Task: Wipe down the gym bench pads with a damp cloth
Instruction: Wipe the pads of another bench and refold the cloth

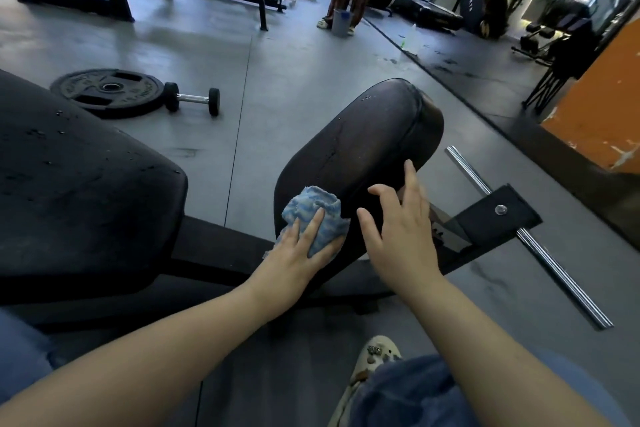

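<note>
Cloth, blue and white, crumpled and nubby, lies on the near end of the rounded, smooth black pad, pressed by the left hand with straight fingers. Right hand rests beside it on the pad, fingers spread and relaxed.

Left hand flat on blue cloth, pressing it onto near-left edge of the pad. Right hand fingers spread, resting on pad's near-right edge. Second pad at left, droplets on it. Plate and dumbbell on floor beyond. Steel bar right of pad.
</note>
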Demonstrator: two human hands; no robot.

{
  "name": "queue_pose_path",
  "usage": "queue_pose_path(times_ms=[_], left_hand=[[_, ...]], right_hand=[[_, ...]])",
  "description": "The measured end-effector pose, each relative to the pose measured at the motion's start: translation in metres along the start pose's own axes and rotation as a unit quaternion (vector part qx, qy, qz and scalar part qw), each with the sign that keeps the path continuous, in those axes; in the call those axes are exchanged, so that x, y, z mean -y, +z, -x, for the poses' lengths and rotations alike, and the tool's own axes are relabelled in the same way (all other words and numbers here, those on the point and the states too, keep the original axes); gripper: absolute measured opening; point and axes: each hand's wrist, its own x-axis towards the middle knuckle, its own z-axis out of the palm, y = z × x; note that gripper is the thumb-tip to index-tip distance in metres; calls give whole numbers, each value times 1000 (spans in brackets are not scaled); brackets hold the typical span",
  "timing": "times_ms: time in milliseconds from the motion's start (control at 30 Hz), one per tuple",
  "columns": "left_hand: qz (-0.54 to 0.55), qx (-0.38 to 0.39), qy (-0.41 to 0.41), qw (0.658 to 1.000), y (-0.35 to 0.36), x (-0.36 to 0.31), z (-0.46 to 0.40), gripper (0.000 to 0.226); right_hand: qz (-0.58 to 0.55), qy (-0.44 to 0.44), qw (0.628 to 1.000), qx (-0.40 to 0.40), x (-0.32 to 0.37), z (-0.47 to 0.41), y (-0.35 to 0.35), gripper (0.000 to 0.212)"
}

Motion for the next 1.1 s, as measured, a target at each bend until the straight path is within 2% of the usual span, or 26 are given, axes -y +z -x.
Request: queue_pose_path(times_ms=[67, 167, 200, 267, 400, 500, 567, 633, 667, 767, 833, 900, 1000, 1100], left_hand=[[-50, -15, -4, 999, -9, -7, -11, 94], [-36, -72, 29, 996, -25, -17, -43, 63], [-25, -85, 35, 995, -33, -21, -58, 60], [-19, -103, 39, 994, -50, -28, -91, 59], [-47, -99, 40, 993, -72, -36, -132, 62], [-51, -58, 25, 997, -86, -43, -149, 64], [-37, -23, 19, 999, -92, -40, -161, 66], [4, -10, 59, 998, -100, -34, -163, 68], [51, -4, 77, 996, -103, -27, -159, 71], [229, -32, 36, 972, -113, -11, -137, 76], [239, -66, 24, 969, -115, -3, -124, 64], [219, -63, 23, 973, -110, 2, -116, 56], [209, -89, 26, 973, -107, 4, -111, 61], [234, -103, 23, 966, -108, 1, -110, 53]], right_hand=[[-18, -1, 1000, -5, -1, -2, -5, 31], [-44, 11, 998, -37, -3, -8, -15, 31], [-55, 22, 997, -54, -3, -11, -18, 32], [-90, 50, 990, -96, -7, -18, -26, 36], [-173, 53, 954, -240, -13, -31, -35, 35], [-219, 54, 934, -275, -5, -40, -36, 33], [-274, 89, 922, -257, 5, -44, -34, 42], [-312, 112, 915, -231, 15, -45, -32, 49], [-308, 111, 919, -220, 20, -45, -31, 48], [-291, 112, 936, -165, 32, -46, -27, 49], [-271, 107, 946, -139, 36, -50, -21, 52], [-210, 116, 964, -112, 37, -57, -16, 54], [-112, 139, 979, -96, 39, -65, -10, 61], [-65, 154, 980, -111, 32, -75, -10, 71]])
